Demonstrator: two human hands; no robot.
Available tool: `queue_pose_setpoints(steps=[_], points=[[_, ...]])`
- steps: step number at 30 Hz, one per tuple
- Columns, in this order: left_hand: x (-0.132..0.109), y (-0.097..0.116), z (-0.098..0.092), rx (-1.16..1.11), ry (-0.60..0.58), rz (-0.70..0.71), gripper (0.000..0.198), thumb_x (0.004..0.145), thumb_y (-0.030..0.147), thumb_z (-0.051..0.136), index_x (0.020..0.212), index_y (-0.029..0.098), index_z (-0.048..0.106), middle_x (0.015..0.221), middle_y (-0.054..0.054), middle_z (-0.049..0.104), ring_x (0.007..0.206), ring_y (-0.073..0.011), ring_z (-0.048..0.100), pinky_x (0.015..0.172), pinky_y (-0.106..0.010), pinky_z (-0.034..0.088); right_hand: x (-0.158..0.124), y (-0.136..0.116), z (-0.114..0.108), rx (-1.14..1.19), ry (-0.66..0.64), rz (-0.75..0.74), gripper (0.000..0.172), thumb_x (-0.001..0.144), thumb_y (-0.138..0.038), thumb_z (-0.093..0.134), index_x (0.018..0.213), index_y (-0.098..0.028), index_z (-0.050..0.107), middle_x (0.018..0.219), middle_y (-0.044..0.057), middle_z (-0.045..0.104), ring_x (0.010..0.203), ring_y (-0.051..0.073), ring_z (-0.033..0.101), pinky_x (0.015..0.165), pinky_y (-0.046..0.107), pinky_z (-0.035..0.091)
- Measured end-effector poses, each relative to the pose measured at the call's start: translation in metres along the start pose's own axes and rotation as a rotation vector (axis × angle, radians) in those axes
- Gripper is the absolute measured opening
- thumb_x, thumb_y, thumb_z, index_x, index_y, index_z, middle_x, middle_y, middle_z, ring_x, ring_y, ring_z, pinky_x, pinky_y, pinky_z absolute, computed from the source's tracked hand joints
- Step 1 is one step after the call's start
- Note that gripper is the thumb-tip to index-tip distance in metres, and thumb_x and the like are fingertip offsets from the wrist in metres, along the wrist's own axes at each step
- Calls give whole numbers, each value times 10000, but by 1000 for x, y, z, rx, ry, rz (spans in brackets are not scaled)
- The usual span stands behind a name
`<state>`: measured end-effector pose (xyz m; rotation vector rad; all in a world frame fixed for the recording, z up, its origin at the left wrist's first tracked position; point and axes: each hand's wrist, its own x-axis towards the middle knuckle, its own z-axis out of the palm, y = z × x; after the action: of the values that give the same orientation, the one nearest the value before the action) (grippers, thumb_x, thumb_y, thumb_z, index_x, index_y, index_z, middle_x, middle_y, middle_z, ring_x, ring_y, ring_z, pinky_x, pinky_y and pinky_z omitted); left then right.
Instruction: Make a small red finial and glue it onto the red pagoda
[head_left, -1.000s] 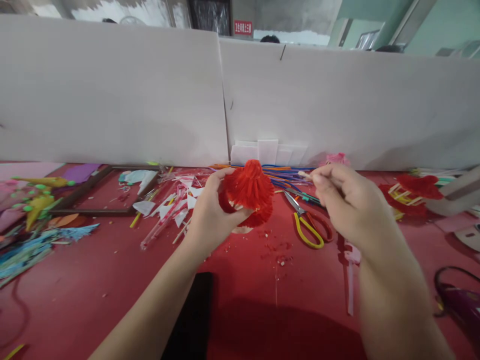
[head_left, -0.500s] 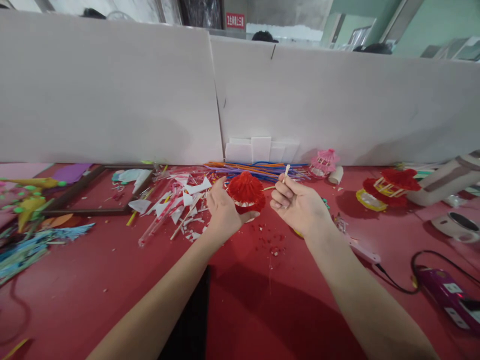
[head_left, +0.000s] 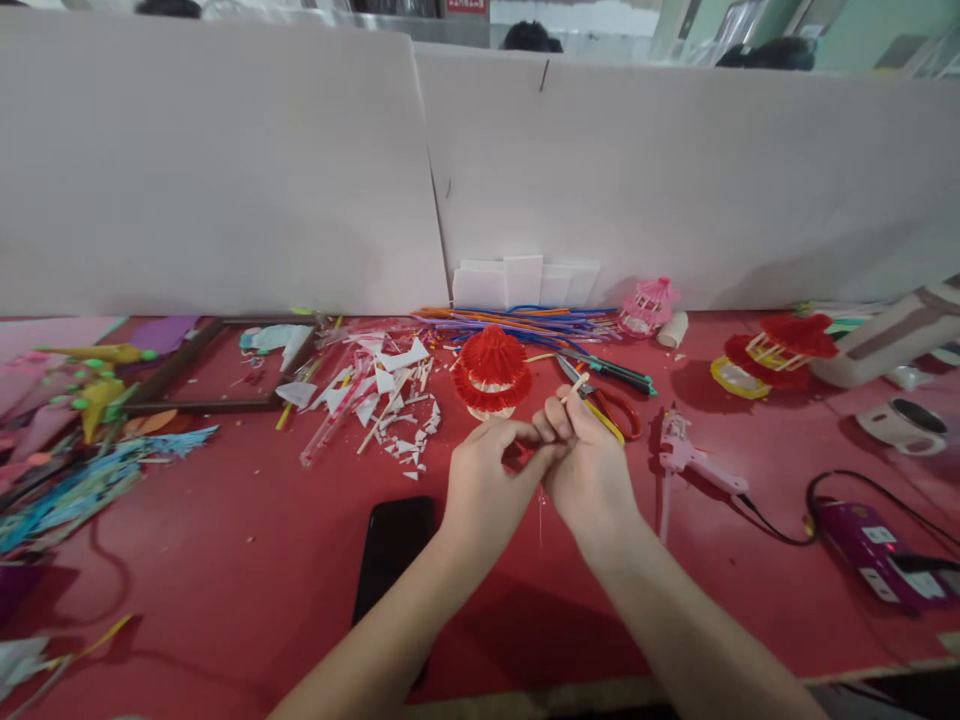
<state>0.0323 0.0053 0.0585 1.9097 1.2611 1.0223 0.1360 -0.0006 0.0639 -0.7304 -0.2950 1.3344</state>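
My right hand [head_left: 589, 460] is closed around a small pale stick [head_left: 580, 383], whose end pokes up above the fingers. Thumb and forefinger of my left hand [head_left: 491, 475] are pinched together against the right fingertips; anything between them is hidden. Just beyond both hands a red fuzzy pavilion model [head_left: 493, 362] with a two-tier roof stands upright on the table. Pliers with red handles [head_left: 621, 412] and a tool with green-black handles [head_left: 619, 372] lie behind the right hand.
A pink glue gun [head_left: 701, 465] lies at the right, wired to a purple power strip [head_left: 877, 550]. A black phone [head_left: 394, 550] rests beside the left forearm. White scraps [head_left: 397, 375], coloured stems [head_left: 517, 323] and another red pavilion [head_left: 780, 350] lie farther back, before a white partition [head_left: 225, 170].
My left hand has left the red pavilion and come right, to meet my right hand. The right hand has lowered towards me with the stick. The view has tilted down.
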Motion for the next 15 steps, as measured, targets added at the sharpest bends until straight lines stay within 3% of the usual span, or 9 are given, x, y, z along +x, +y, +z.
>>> queue_pose_setpoints(steps=[5, 8, 11, 13, 15], points=[[-19, -9, -5, 72, -66, 71, 97, 831, 134, 687, 802, 225, 705, 779, -12, 751, 705, -177, 691, 655, -296, 543, -19, 20, -8, -51, 19, 13, 296, 867, -443, 641, 777, -245, 441, 659, -64, 276, 591, 124, 303, 588, 247, 369], [-26, -21, -16, 229, -82, 143, 139, 861, 142, 624, 769, 229, 680, 742, -15, 742, 694, -184, 692, 650, -291, 539, -23, 27, -14, -264, -48, -40, 313, 890, -526, 571, 801, -258, 435, 674, -52, 329, 624, 142, 385, 649, 290, 421], [-21, -43, -38, 316, -42, 100, 135, 884, 197, 596, 806, 249, 694, 808, -20, 769, 770, -202, 705, 717, -306, 536, -18, 32, -24, -483, -90, -159, 319, 934, -566, 466, 830, -267, 425, 713, -41, 403, 688, 155, 461, 751, 328, 456], [-10, -61, -58, 392, 32, 22, 173, 925, 243, 541, 891, 257, 710, 919, -39, 789, 854, -224, 710, 766, -329, 523, -11, 37, -31, -595, -119, -187, 286, 962, -532, 436, 856, -267, 454, 728, -34, 471, 718, 155, 502, 792, 331, 460], [6, -81, -77, 476, 117, -70, 184, 926, 295, 539, 922, 248, 717, 983, -65, 790, 818, -242, 701, 743, -346, 501, -1, 46, -34, -760, -188, -182, 226, 974, -455, 454, 875, -257, 502, 726, -21, 551, 729, 161, 553, 792, 327, 466]])
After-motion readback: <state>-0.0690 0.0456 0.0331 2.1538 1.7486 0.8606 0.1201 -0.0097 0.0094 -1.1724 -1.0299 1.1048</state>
